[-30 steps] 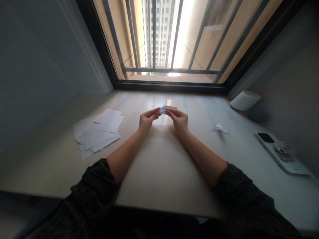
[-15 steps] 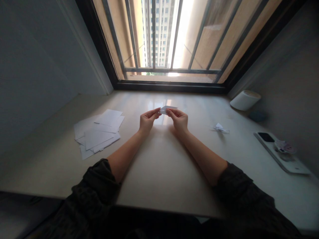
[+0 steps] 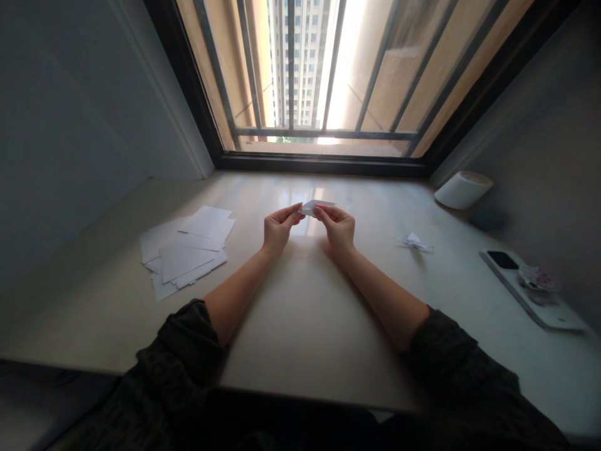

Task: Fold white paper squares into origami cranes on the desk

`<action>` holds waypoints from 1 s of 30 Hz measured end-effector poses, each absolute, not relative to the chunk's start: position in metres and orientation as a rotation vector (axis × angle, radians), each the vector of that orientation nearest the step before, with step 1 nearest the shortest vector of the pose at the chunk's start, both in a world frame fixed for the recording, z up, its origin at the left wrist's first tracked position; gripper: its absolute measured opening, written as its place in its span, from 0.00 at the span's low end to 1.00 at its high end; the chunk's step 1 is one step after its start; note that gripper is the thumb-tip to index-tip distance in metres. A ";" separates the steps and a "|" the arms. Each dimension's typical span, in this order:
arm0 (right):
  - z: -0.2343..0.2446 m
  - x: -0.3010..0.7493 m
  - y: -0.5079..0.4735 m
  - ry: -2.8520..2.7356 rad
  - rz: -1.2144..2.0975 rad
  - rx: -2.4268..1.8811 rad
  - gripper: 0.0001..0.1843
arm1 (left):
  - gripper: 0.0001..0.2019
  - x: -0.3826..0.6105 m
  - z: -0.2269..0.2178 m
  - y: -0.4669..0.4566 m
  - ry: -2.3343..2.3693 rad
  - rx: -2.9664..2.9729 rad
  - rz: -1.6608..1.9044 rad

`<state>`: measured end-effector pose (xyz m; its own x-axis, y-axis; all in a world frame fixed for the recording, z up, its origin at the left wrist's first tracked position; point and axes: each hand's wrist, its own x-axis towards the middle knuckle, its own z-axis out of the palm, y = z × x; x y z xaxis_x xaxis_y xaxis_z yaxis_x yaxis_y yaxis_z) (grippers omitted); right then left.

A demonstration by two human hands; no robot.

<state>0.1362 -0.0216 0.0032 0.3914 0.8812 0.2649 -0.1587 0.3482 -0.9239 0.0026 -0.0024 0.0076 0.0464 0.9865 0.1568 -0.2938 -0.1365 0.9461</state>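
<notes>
Folded paper (image 3: 308, 207) is held nr the middle of the desk's (image 3: 319, 313) far edge, in front of the window frame (image 3: 319, 164). It's pinched at one end by the L grip (image 3: 277, 229), & at the other by the R grip (image 3: 340, 229), likewise closed on it; whether the desk is touched by the paper can't be told.

Main risk, as judged: a tear or crumple, if the two grips were pulled apart or pressed too hard, since the paper is small & looks thin & is pinched at both ends. A crooked crease could also be caused, b/c much of the paper is hidden by the grips. If one pinch were loosened, the fold could be sprung open, or the paper dropped.

The loose sheets (image 3: 188, 257) are spread in an overlapping pile twd the desk's L edge; they could be shifted or creased if the L sleeve (image 3: 192, 332), just beside them, were swung outward. Twd the R edge, the white scrap (image 3: 413, 242) could be flattened or brushed away if the R forearm (image 3: 387, 294) were moved out. The phone (image 3: 514, 280), nr the R edge, is prob. too far off to be knocked
</notes>
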 end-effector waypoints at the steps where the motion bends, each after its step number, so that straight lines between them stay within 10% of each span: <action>1: 0.004 0.136 -0.022 -0.910 0.818 -0.962 0.16 | 0.19 0.003 0.008 -0.003 0.864 1.124 1.388; 30: 0.002 0.138 -0.021 -0.949 0.881 -0.976 0.18 | 0.24 0.001 0.004 0.000 0.826 1.158 1.315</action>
<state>0.1378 -0.0212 0.0024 0.3300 0.9128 0.2408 -0.1724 0.3090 -0.9353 0.0011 -0.0002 0.0037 0.1271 0.9800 0.1528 -0.2872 -0.1111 0.9514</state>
